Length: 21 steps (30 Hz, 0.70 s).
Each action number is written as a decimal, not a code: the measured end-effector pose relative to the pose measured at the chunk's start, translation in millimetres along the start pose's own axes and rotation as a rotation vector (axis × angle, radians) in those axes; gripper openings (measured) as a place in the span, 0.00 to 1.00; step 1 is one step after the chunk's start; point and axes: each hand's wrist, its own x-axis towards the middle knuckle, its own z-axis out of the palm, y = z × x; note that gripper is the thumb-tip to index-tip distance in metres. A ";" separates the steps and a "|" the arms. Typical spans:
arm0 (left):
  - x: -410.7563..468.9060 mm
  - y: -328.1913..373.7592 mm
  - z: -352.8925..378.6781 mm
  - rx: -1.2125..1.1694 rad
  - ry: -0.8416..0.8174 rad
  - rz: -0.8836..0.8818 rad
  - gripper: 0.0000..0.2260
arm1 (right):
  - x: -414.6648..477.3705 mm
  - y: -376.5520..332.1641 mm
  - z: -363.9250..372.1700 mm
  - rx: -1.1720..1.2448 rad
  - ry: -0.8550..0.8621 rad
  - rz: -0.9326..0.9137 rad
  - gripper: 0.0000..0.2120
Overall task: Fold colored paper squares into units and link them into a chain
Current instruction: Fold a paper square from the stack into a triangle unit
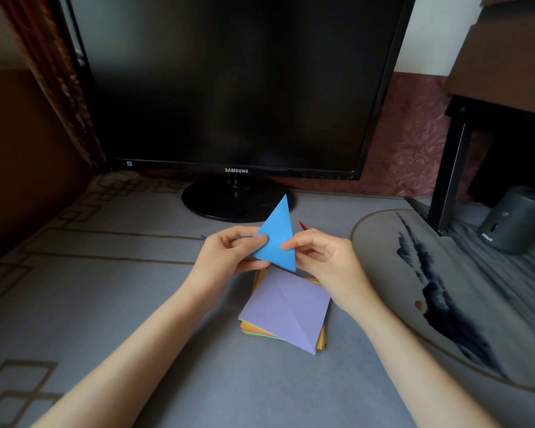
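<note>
1. Left hand [233, 251], at nine o'clock, clamps thumb and fingers on the folded blue paper triangle [277, 239], held aloft.
2. Right hand [318, 254], at three o'clock, pinches its edge.
3. At six o'clock, the stack of coloured paper squares [286, 307] waits. No chain is visible, so this looks like early days.

Blue folded triangle [277, 239], point up, over my stack of squares [250, 330].
Top purple sheet [286, 307] bears a diagonal crease.
</note>
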 end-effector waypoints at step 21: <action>-8.5 5.7 8.4 0.051 -0.098 0.115 0.14 | -0.1 -8.5 -1.6 0.131 0.136 0.093 0.06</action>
